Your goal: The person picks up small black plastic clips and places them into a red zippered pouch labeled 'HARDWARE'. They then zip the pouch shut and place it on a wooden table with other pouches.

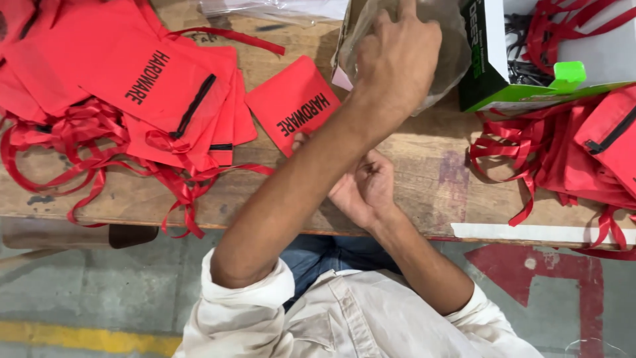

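My left hand (pixel 397 59) reaches across to the top of the bench and lies on a clear plastic bag (pixel 450 46) set in an open cardboard box. Only its back shows, so the fingertips are hidden. Below it, my right hand (pixel 364 189) rests palm up on the wooden bench (pixel 424 192). One of its fingertips sits at the lower corner of a single red fabric pouch (pixel 295 106) with black lettering, gripping it. My left forearm crosses over the right hand and hides part of its fingers.
A heap of red pouches with black zips and red ribbon ties (pixel 126 93) lies at the left. More red pouches (pixel 596 152) lie at the right. A green and white box (pixel 503 66) holds dark metal parts. The concrete floor has yellow and red markings.
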